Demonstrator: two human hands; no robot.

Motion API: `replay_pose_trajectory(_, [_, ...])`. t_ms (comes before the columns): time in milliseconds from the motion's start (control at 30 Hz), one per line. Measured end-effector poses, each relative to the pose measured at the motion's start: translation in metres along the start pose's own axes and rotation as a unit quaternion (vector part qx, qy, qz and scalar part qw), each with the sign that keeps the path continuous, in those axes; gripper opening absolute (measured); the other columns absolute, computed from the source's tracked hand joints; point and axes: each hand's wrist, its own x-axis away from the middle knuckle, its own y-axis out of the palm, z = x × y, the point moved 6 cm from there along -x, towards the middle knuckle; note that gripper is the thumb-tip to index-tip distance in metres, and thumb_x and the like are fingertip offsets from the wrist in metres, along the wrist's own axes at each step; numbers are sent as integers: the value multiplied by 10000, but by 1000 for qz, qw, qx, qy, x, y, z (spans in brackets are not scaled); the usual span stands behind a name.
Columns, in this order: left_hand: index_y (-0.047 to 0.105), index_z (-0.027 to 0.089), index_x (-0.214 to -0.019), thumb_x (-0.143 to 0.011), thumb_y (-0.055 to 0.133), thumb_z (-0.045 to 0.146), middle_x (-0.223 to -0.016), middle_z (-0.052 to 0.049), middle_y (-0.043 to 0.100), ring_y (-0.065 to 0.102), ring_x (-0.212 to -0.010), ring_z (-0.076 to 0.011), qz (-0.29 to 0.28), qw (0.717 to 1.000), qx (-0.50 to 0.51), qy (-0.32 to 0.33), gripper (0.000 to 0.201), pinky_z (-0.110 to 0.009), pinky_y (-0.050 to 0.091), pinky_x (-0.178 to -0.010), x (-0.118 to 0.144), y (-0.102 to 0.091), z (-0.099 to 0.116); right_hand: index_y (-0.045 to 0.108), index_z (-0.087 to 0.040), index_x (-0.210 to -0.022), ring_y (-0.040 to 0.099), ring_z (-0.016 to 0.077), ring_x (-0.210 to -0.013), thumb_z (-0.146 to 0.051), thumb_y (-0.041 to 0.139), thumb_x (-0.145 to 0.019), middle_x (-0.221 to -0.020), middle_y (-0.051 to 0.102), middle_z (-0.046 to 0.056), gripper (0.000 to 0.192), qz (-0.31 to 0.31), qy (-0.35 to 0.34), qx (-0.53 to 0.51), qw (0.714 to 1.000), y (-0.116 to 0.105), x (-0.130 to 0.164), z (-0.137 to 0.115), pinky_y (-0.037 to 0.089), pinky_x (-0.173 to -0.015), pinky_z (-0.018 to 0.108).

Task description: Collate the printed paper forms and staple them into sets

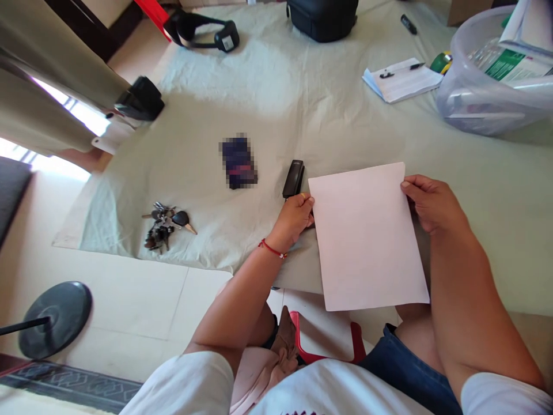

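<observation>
A blank white sheet of paper (367, 236) is held flat over the near edge of a pale green cloth (268, 98) spread on the floor. My left hand (296, 216) grips the sheet's upper left edge; a ring and a red thread bracelet show on it. My right hand (430, 202) pinches the upper right corner. A black stapler (294, 178) lies on the cloth just above my left hand, apart from it.
A bunch of keys (166, 225) lies left. A dark blurred object (238, 161) sits mid-cloth. At far right stands a clear plastic tub (488, 86), with a notepad and pen (401, 78) beside it. A black bag (322, 17) lies at the back. A black stand base (54, 317) is near left.
</observation>
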Motion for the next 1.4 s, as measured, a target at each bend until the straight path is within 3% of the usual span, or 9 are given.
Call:
replay_pose_trajectory(167, [545, 196, -819, -1123, 485, 99, -575, 95, 420, 360, -451, -56, -5, 998, -22, 52, 324, -182, 256, -459, 1, 3, -1, 793, -231, -976, 594, 196, -745, -346, 673, -890, -821, 718, 3, 188, 45, -66, 211, 974, -6, -11, 3, 560, -854, 391])
replay_pose_trajectory(400, [502, 215, -814, -1120, 552, 181, -597, 96, 427, 330, -464, -58, -14, 996, -40, 78, 312, -189, 267, -487, -2, 2, -8, 760, -216, -1401, 753, 266, -1047, -320, 631, -902, -1273, 780, 125, 526, 94, -178, 300, 932, -6, -13, 0, 603, -1106, 542])
replay_pose_trajectory(533, [508, 219, -828, -1124, 509, 190, -606, 89, 440, 330, -486, -75, -22, 995, -47, 85, 298, -204, 268, -497, -3, 3, -8, 700, -193, -1529, 678, 358, -1374, -353, 528, -1012, -1519, 693, 198, 567, 104, -274, 366, 883, 0, -4, -18, 520, -1236, 621])
replay_pose_trajectory(667, [502, 223, -831, -1127, 508, 204, -616, 84, 440, 334, -506, -78, -30, 995, -35, 90, 296, -207, 261, -506, -4, 5, -10, 665, -257, -1581, 508, 383, -1604, -399, 445, -1110, -1685, 611, 157, 539, 49, -350, 426, 833, 19, 2, -42, 397, -1334, 657])
replay_pose_trajectory(800, [498, 223, -816, -1123, 519, 199, -605, 77, 438, 336, -500, -83, -44, 996, -20, 73, 309, -211, 271, -506, -2, 7, -8, 757, -309, -1436, 522, 389, -1616, -388, 443, -1111, -1487, 770, 98, 460, -57, -339, 482, 806, 38, -7, -47, 310, -1369, 722])
replay_pose_trajectory(1000, [445, 230, -786, -1122, 508, 168, -612, 78, 390, 308, -514, -88, -57, 997, -5, 51, 348, -233, 264, -530, 2, 7, -3, 746, -288, -1447, 547, 389, -1602, -391, 402, -1119, -1498, 774, 104, 487, -111, -363, 496, 780, 56, -13, -47, 334, -1354, 727])
replay_pose_trajectory(1200, [464, 231, -762, -1119, 504, 168, -625, 54, 406, 363, -583, -130, -50, 994, -49, 86, 364, -271, 270, -585, -2, 6, -7, 687, -261, -1554, 578, 376, -1566, -288, 368, -1114, -1587, 714, 130, 544, -139, -413, 482, 760, 98, 4, -59, 427, -1311, 673])
replay_pose_trajectory(1267, [479, 232, -759, -1111, 525, 175, -625, 46, 425, 384, -594, -143, -43, 993, -51, 95, 359, -283, 279, -604, -3, 6, -9, 700, -230, -1543, 616, 385, -1512, -303, 353, -1119, -1538, 737, 154, 552, -184, -413, 479, 752, 115, 7, -59, 468, -1279, 658])
replay_pose_trajectory(1400, [488, 241, -757, -1103, 546, 182, -637, 44, 424, 401, -615, -162, -36, 992, -55, 112, 356, -295, 305, -641, -3, 7, -9, 708, -185, -1531, 657, 399, -1418, -347, 329, -1122, -1487, 755, 178, 580, -221, -378, 465, 769, 129, 2, -59, 547, -1189, 626])
